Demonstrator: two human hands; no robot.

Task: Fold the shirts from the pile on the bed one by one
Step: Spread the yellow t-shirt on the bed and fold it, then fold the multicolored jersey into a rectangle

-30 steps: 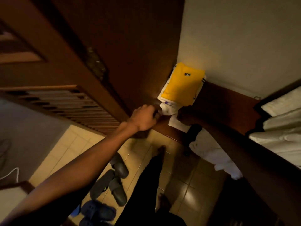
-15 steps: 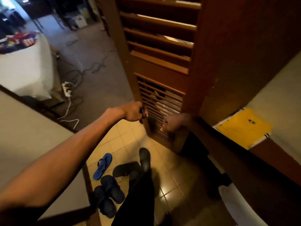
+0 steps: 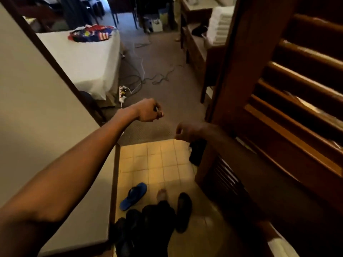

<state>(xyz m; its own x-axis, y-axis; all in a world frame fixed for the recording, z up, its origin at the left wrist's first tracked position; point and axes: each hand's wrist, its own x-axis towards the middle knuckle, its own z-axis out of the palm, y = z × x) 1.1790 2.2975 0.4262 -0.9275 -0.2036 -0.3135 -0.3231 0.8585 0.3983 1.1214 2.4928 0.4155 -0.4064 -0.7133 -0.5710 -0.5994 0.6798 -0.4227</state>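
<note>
A pile of colourful shirts [image 3: 91,33], red, blue and striped, lies on the white-sheeted bed [image 3: 83,60] at the far upper left, well beyond my reach. My left hand [image 3: 148,110] is held out in mid-air over the carpet, fingers curled in a fist, with a small dark thing pinched at the thumb. My right hand [image 3: 187,131] hangs lower and to the right, in shadow by the door edge, its fingers loosely curled and holding nothing. Neither hand touches any shirt.
A louvred wooden door [image 3: 289,101] fills the right side. A beige wall corner [image 3: 37,108] stands at the left. A power strip [image 3: 122,92] and cables lie on the carpet. A blue flip-flop [image 3: 133,195] and dark slippers [image 3: 183,210] lie on the tiles by my feet. Stacked white towels [image 3: 221,25] rest on a shelf.
The view has swung left from the closet shelf with the folded yellow shirt to the room and bed. Both hands have left the door and now hang in the air.
</note>
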